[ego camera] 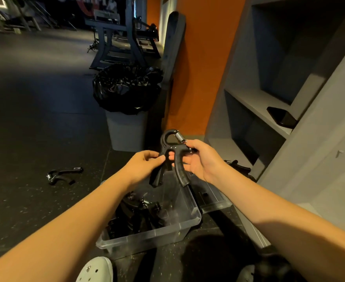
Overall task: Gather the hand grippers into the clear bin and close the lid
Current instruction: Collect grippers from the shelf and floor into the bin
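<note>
Black hand gripper (166, 149), above open bin (147, 238)

Lined trash bin (127, 129), phone (281, 118) (on grey shelf (255, 102)), 1 white shoe (98, 269)

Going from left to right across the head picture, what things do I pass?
First a black hand gripper on the floor, then the clear plastic bin, then its clear flat lid, then a black phone on the grey shelf.
</note>
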